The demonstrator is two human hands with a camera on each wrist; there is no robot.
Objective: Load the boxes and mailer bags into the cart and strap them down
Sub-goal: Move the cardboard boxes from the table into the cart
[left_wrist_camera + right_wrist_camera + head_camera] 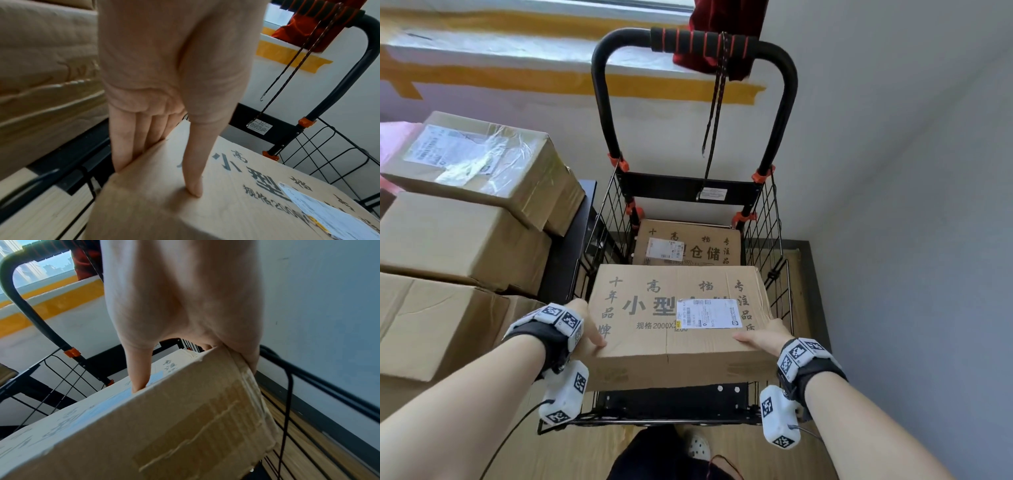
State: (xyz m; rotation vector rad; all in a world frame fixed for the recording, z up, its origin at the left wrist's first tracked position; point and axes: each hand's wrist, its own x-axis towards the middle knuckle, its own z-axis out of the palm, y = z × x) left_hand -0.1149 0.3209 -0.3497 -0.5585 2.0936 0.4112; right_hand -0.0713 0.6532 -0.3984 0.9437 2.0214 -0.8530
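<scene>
I hold a printed cardboard box [654, 346] with a white shipping label over the black wire cart [767, 219]. My left hand [585, 322] grips its left edge, thumb on top and fingers down the side [123, 146]. At the right edge my right hand [760, 337] does the same, with the thumb [139, 369] on top of the box [164, 426]. Deeper in the basket lies a second printed box [688, 243]. A dark bungee cord [717, 102] with hooks hangs from the cart handle [698, 41].
Several plain cardboard boxes [465, 240] are stacked close on the left, beside the cart. A grey wall [893, 205] runs along the right. A red cloth [722, 17] hangs over the handle. My white shoe [698, 445] stands on the wooden floor behind the cart.
</scene>
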